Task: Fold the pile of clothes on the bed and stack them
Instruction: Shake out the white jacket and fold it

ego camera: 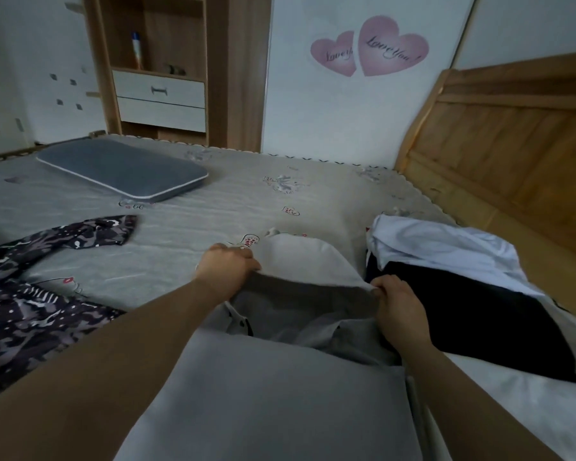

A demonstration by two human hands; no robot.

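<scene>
Head view: left hand (225, 267) and right hand (398, 302) each grip the grey garment's (300, 264) folded edge, beneath "Love You" heart stickers (369, 48).

the bed (213, 207) wears a grey quilted cover with small printed motifs, and a wooden headboard (512, 141) rises along its right side. a flat grey-blue pillow (123, 168) lies near the far left edge, a dark patterned garment (30, 294) spreads over the near left, and a light grey garment (280, 361) lies in the near middle. just right of it sits a heap with a white garment (446, 247) partly over a black garment (473, 314).
</scene>
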